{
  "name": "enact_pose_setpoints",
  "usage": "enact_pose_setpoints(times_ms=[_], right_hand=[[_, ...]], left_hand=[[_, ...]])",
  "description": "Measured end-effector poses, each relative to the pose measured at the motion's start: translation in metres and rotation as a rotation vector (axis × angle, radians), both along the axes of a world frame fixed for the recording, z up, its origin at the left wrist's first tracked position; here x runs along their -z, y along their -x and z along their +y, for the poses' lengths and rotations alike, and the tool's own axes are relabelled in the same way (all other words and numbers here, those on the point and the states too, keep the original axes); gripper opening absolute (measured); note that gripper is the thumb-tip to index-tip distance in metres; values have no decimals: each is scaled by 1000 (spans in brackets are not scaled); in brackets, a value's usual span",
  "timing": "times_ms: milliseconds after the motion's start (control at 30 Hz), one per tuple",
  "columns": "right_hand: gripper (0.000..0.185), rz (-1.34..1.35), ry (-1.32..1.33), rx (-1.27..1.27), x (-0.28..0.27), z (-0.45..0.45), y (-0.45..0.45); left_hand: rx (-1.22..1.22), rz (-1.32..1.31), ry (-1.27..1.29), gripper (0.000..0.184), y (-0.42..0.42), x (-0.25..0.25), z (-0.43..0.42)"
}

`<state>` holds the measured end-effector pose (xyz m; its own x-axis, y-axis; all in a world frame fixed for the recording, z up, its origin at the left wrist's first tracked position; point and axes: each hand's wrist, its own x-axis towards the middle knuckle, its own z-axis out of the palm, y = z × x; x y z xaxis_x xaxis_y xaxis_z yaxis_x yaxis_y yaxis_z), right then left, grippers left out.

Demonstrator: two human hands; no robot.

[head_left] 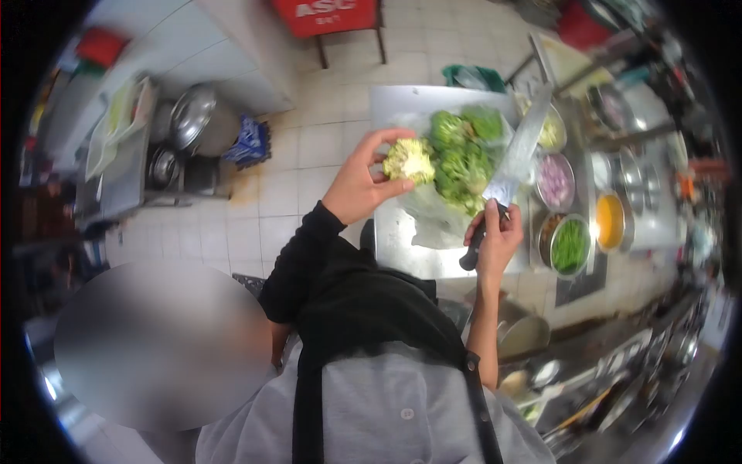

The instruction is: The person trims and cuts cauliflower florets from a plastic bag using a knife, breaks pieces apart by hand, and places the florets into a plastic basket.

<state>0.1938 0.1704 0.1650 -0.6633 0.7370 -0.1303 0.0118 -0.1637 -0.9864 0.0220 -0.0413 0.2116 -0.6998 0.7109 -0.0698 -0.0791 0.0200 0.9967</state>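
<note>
My left hand (367,178) grips a broccoli head (410,162) between thumb and fingers, its pale yellow-green cut side facing up. A black sleeve covers that forearm. In my right hand (496,238) is the black handle of a large knife (522,147); the broad blade points up and away to the right. Between the hands, green broccoli heads (464,162) lie on a clear plastic bag (433,224) spread over a metal table (394,251). The knife blade passes over the right side of this pile, apart from the broccoli in my left hand.
Right of the table stand bowls of chopped purple onion (555,182), cut green vegetable (570,244) and orange food (610,222). A green basket (473,77) is beyond the table. Large pots (202,120) stand at left. A red chair (328,17) is farther back. A blurred oval covers the lower left.
</note>
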Motion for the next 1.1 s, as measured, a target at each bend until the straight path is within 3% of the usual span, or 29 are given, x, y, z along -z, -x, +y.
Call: enact_pose_setpoints(times_ms=[100, 267, 367, 500, 800, 1100], right_hand=[[21, -31, 27, 107, 2, -11, -19], [22, -110, 26, 277, 9, -38, -61], [23, -184, 49, 401, 8, -57, -77], [25, -222, 68, 491, 9, -74, -87], [28, -412, -53, 383, 19, -87, -69], [24, -497, -519, 297, -8, -80, -38]], left_hand=[[97, -27, -138, 75, 11, 8, 32], [222, 3, -100, 77, 15, 26, 75], [272, 121, -48, 66, 20, 42, 93], [306, 64, -49, 50, 29, 64, 111], [235, 135, 58, 34, 23, 100, 124], [151, 49, -112, 26, 9, 76, 133]])
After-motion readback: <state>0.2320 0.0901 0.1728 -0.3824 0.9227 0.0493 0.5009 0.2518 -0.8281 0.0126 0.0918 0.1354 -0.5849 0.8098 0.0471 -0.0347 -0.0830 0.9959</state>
